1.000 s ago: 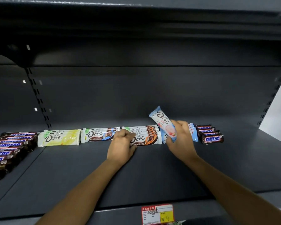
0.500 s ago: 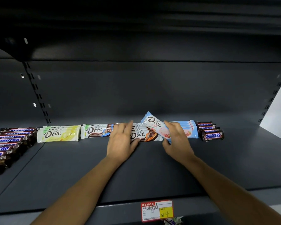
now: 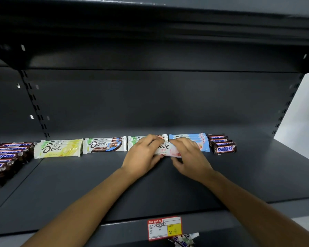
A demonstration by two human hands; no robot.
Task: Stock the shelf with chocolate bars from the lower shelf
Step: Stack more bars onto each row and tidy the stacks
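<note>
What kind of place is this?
Probably a shop. A dark metal shelf holds neat rows of Dove bars and Snickers, and a price tag marked ¥4 sits on its front edge.

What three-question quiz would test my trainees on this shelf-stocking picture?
1. True or false: the left hand and the right hand both grip the pink Dove bar.
2. Which stack ends the row on the far right? A: Snickers bars. B: yellow Dove bars. C: blue Dove bars.
3. Fill in: the price tag reads ¥__.

Key: 1 true; 2 A; 3 4.
</note>
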